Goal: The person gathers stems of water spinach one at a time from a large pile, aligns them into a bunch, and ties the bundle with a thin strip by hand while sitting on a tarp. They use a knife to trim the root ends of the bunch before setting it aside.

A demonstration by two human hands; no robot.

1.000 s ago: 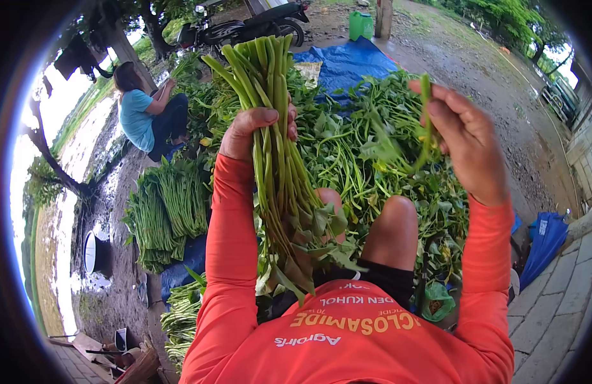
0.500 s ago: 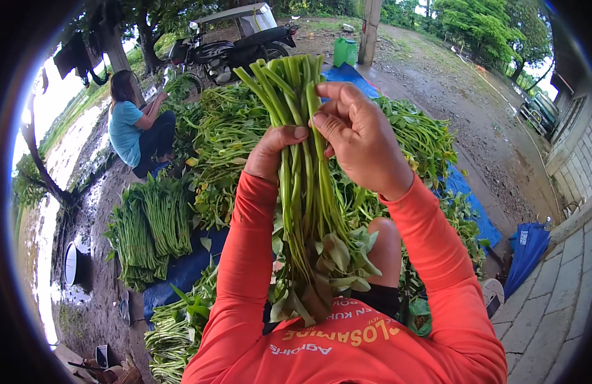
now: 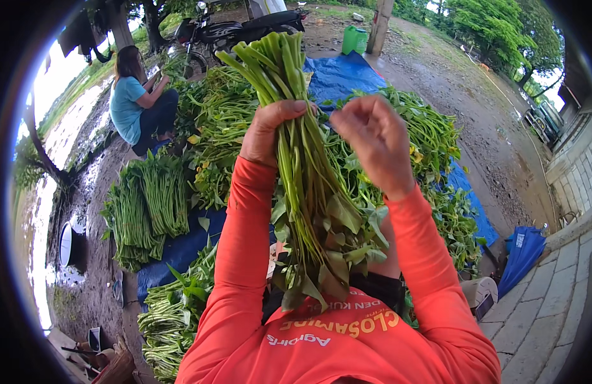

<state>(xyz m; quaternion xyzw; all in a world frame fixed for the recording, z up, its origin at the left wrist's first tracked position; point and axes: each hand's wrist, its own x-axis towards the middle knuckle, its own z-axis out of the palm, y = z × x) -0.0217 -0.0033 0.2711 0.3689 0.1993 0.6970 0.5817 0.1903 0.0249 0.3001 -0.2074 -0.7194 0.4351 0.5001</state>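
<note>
A thick bundle of leafy green stems (image 3: 299, 153), probably water spinach, stands upright in front of my chest. Its cut ends point up and away; its broad leaves hang down over my lap. My left hand (image 3: 270, 128) is closed around the upper stems, thumb across the front. Just right of the bundle, apart from it, is my right hand (image 3: 376, 144). Its fingers are curled toward the thumb and smeared by motion, so whether they pinch anything cannot be told.
Loose greens (image 3: 225, 121) lie heaped ahead on a blue tarp (image 3: 344, 75). Sorted bundles (image 3: 149, 208) are at the left, with more stems (image 3: 174, 320) nearer me. A person in a blue shirt (image 3: 128, 109) squats far left. Behind stands a motorcycle (image 3: 238, 35); a folded umbrella (image 3: 523, 256) lies right.
My right hand has come off the stems and moved slightly right and nearer me. The bundle, still in my left hand, has shifted left and away, its tops tilting left.
</note>
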